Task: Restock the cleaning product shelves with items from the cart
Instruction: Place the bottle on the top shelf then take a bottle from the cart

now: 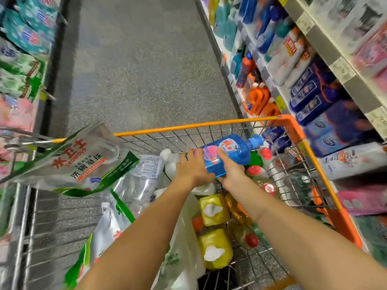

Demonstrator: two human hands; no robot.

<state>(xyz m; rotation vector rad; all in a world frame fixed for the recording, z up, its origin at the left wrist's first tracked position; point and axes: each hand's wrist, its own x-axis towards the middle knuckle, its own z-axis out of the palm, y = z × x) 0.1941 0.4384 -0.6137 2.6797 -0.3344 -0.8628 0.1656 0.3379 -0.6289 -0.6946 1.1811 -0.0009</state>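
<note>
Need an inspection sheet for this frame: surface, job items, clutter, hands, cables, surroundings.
Surface: grey speckled floor runs down the aisle.
Job's things: blue pump bottle held on its side above the wire cart, which has an orange rim; right shelves hold cleaning products.
Clutter: the cart holds yellow packs, red-capped bottles and white-and-green pouches, one raised at its left edge.
Hands: left hand grips the bottle's base end; right hand grips its middle, thumb on the label.
Cables: nothing seen.
Surroundings: left shelf holds bagged goods, blurred.
</note>
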